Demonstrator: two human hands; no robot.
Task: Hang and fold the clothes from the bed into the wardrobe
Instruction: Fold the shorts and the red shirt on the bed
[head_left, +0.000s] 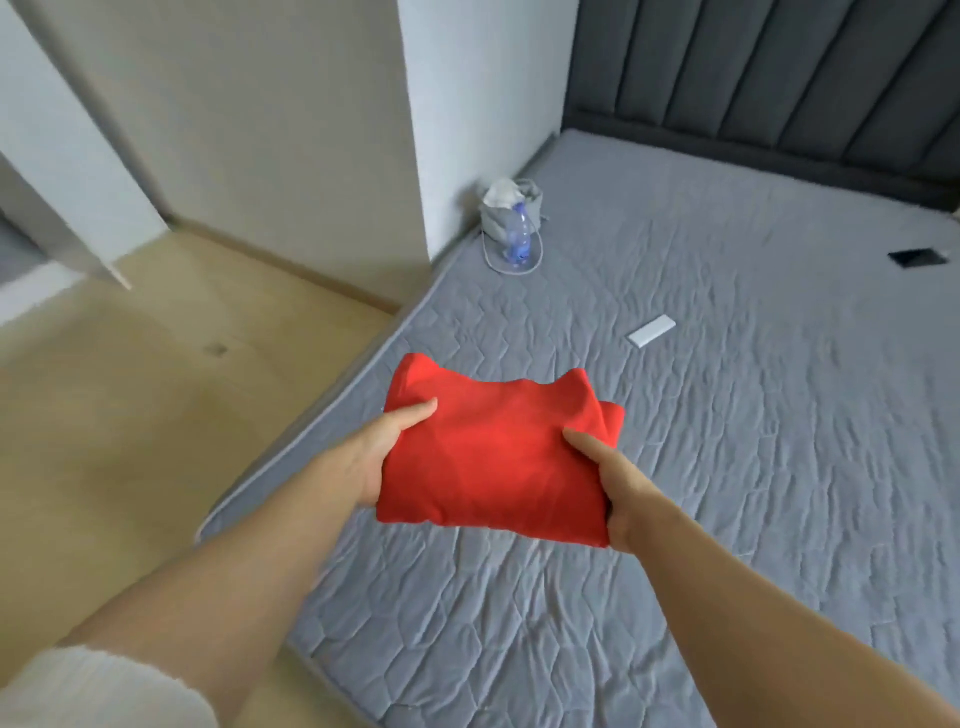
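Observation:
A folded red garment (493, 457) is held above the near left part of the grey quilted bed (727, 415). My left hand (379, 452) grips its left edge, thumb on top and fingers hidden beneath. My right hand (613, 483) grips the right edge the same way, thumb lying on the cloth. The garment is a compact rectangle with two soft corners at its far side. No wardrobe interior shows plainly; a white panel (72, 171) stands at the far left.
A grey bag with a plastic water bottle (517, 228) sits at the bed's far left edge by a white wall corner. A small white flat object (652, 331) and a dark phone (917, 257) lie on the mattress. Wooden floor (130, 389) spreads left. A dark padded headboard (779, 78) stands behind.

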